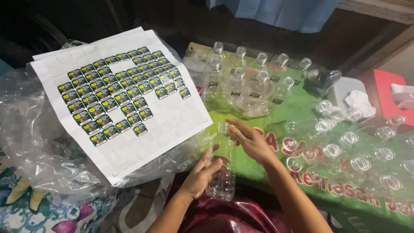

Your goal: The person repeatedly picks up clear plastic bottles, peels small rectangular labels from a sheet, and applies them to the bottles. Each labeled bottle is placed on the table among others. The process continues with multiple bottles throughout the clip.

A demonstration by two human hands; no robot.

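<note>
My left hand [199, 174] wraps the lower body of a clear plastic bottle [221, 164], thumb across the front, fingers curled behind. Firm grasp. My right hand [252, 141] sits at the bottle's upper part, fingertips pinched near the neck and open mouth; it touches the bottle, and there may be something small between the fingers, but I cannot tell what.

The bottle stands close to upright over my lap, long axis running away from me, mouth tilted slightly toward the table, base nearest my body. Both hands are on it: left low, right high. It has no cap.

The sticker sheet [118, 97] lies up and to the left of the hands, resting on crumpled clear plastic wrap [39, 146]. Dark green-and-yellow labels fill its upper middle; its lower and right parts are bare white backing. The left hand is the nearer one to the sheet; its bottom right corner comes close to the bottle's neck.

Ahead of the hands, past the bottle mouth, a cluster of labelled bottles [248, 82] stands on the green table cover [310, 172]. To the right, well apart from my right forearm, rows of unlabelled open bottles [349, 151] lie spread across the cover. A red box [386, 92] sits at the far right edge.
</note>
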